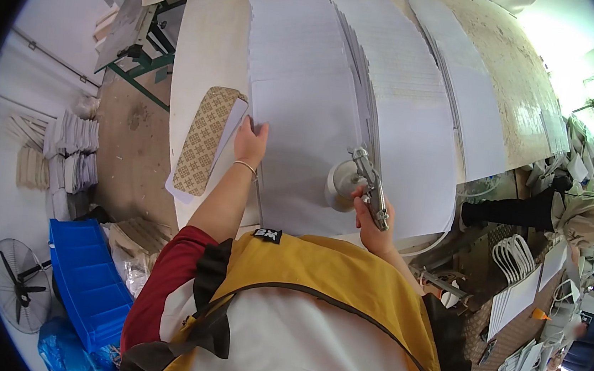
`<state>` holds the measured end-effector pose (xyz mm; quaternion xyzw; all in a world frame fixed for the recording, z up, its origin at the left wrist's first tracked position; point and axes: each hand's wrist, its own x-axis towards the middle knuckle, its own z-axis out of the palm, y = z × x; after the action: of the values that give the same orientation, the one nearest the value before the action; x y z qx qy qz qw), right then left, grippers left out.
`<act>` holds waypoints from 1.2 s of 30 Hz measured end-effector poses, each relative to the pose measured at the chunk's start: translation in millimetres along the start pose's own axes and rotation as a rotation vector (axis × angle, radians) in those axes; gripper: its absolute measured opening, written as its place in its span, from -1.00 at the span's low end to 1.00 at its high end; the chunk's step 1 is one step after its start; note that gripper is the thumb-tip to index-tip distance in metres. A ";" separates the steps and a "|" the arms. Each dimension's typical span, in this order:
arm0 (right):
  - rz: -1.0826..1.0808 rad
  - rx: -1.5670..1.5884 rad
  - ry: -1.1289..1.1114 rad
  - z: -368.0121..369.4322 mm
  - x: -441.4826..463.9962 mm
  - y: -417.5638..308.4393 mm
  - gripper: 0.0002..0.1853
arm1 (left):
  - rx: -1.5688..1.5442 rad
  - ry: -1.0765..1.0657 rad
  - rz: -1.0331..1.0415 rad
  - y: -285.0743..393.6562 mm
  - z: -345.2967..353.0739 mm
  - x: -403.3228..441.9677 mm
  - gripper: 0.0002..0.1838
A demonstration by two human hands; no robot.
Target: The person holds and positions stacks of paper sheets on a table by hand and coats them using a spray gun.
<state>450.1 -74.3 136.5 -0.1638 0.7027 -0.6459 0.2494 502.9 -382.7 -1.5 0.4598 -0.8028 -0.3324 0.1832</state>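
Right hand [372, 236] is wrapping tightly around a spray gun [377, 197], holding it above white sheets [304, 107] lying in long strips across the table [199, 51]. Left hand [249, 143] is resting half-curled at the sheets' edge, near a patterned board [203, 141]; can't tell if it's pinching anything.

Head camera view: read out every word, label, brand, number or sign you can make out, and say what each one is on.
Black label on the yellow apron: white marks, too small and blurred to read.
Spray gun, white sheets, blue bin: no readable text.
Nothing else legible.
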 end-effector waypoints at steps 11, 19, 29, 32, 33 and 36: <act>-0.030 0.015 -0.028 0.3 -0.9 6.6 -0.85 | 0.033 0.179 0.215 15.4 -6.2 -8.4 -0.40; -0.058 -0.008 -0.044 -3.3 -2.0 13.8 -0.82 | 0.432 -0.074 0.583 43.0 -3.0 -18.9 -0.33; 0.027 0.012 -0.031 -1.9 9.7 3.8 -0.81 | 0.444 -0.111 0.490 30.7 3.0 -20.0 -0.32; 0.039 0.017 -0.044 1.4 16.0 -8.3 -0.80 | 0.476 -0.113 0.505 35.0 5.6 -19.1 -0.34; 0.048 0.022 -0.053 2.0 18.6 -11.4 -0.80 | 0.512 -0.119 0.527 37.7 5.5 -19.0 -0.34; 0.054 0.032 -0.076 1.2 28.3 -14.0 -0.79 | 0.523 -0.124 0.600 29.1 16.1 -18.2 -0.34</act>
<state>426.2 -92.5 146.4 -0.1654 0.6863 -0.6436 0.2958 484.6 -350.9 7.7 0.2152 -0.9685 -0.0757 0.0999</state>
